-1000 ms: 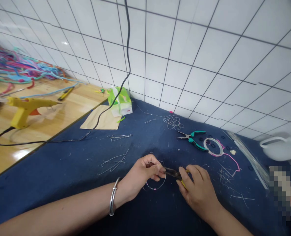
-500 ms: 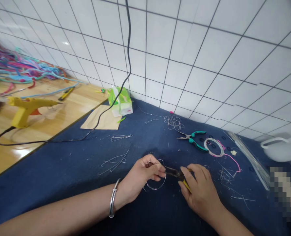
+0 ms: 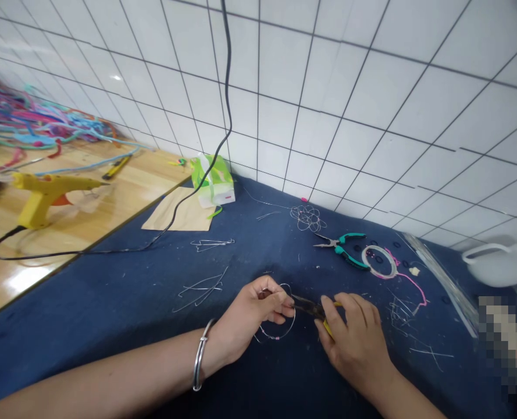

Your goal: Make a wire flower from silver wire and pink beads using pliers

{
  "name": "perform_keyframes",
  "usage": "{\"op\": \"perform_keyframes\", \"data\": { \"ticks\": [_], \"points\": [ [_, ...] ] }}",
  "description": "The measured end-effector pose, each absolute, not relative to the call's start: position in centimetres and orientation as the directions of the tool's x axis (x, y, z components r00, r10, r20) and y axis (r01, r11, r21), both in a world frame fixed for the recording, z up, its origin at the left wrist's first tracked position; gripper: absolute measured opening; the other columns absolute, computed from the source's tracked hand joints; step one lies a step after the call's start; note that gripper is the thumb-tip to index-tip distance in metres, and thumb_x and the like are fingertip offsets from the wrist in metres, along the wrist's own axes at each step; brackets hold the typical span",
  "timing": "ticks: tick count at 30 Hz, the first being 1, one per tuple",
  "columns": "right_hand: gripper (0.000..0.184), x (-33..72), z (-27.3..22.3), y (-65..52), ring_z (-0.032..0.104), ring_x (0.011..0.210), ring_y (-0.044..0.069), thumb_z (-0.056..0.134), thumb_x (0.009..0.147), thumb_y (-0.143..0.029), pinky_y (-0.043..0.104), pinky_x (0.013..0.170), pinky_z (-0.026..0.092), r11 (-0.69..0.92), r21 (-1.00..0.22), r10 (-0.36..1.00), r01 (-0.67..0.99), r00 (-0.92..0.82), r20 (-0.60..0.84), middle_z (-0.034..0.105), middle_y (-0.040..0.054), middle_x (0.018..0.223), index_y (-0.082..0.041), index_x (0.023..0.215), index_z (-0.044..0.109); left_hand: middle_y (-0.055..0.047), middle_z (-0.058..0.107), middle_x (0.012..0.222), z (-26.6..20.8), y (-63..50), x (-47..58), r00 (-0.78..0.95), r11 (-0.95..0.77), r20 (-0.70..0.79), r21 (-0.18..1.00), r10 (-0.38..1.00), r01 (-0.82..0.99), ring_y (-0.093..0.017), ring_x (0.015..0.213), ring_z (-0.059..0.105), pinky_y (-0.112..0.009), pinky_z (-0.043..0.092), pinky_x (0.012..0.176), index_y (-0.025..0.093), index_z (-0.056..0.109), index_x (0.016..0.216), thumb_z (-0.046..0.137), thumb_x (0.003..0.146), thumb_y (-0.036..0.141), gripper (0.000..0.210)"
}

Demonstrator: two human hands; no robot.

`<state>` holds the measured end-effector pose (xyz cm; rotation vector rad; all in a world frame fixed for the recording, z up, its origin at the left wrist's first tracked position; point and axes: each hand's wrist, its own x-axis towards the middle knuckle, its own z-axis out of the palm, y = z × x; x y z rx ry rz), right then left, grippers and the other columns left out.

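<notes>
My left hand (image 3: 258, 308), with a silver bangle at the wrist, pinches a thin wire ring (image 3: 293, 323) that carries a few small pink beads. My right hand (image 3: 354, 331) is wrapped round the yellow handles of a pair of pliers (image 3: 313, 308). Their dark jaws point left and reach the wire at my left fingertips. The fingers hide the exact spot where jaws and wire meet. Beyond the hands lie a second pair of pliers (image 3: 343, 247) with teal handles and a flower-shaped coil of beaded wire (image 3: 308, 217).
Bent wire pieces (image 3: 203, 288) lie left of my hands, and wire scraps (image 3: 400, 311) lie right. A white ring (image 3: 379, 262) with pink cord sits by the teal pliers. On the wooden table (image 3: 122, 201) rests a yellow glue gun (image 3: 44, 195); its black cable crosses the blue mat (image 3: 122, 291).
Hardly anything differs. Both hands keep the same hold on the wire ring and the pliers; the whole view has shifted very slightly.
</notes>
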<state>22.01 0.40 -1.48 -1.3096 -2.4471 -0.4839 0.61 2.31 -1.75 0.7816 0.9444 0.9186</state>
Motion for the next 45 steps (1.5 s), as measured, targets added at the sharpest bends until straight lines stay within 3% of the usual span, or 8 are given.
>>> {"op": "perform_keyframes", "data": {
  "ticks": [12, 24, 45],
  "points": [
    [0.031, 21.8, -1.3, 0.2, 0.046, 0.095, 0.028, 0.055, 0.077, -0.029, 0.044, 0.077, 0.040, 0.509, 0.078, 0.753, 0.857, -0.488, 0.441, 0.052, 0.0132, 0.098, -0.014, 0.105, 0.058, -0.005, 0.063, 0.084, -1.6, 2.1, 0.7, 0.291, 0.393, -0.309, 0.868, 0.906, -0.304, -0.017, 0.077, 0.063, -0.027, 0.046, 0.065, 0.015, 0.053, 0.077, 0.056, 0.080, 0.026, 0.012],
    [0.032, 22.2, -1.2, 0.3, 0.047, 0.091, 0.025, 0.054, 0.079, -0.028, 0.041, 0.075, 0.041, 0.568, 0.132, 0.726, 0.812, -0.570, 0.385, 0.056, 0.0105, 0.097, -0.018, 0.109, 0.057, -0.005, 0.063, 0.081, -1.6, 2.1, 0.7, 0.296, 0.405, -0.316, 0.857, 0.901, -0.318, -0.016, 0.075, 0.063, -0.025, 0.046, 0.063, 0.015, 0.051, 0.076, 0.056, 0.079, 0.024, 0.011],
    [0.034, 22.8, -2.4, 0.7, 0.052, 0.089, 0.021, 0.050, 0.082, -0.020, 0.038, 0.074, 0.046, 0.676, 0.125, 0.665, 0.727, -0.674, 0.321, 0.058, 0.0117, 0.096, -0.010, 0.114, 0.052, -0.005, 0.064, 0.078, -1.7, 2.1, 0.6, 0.297, 0.405, -0.312, 0.849, 0.903, -0.340, -0.016, 0.074, 0.064, -0.026, 0.047, 0.064, 0.014, 0.053, 0.075, 0.058, 0.078, 0.025, 0.012]
  ]
}}
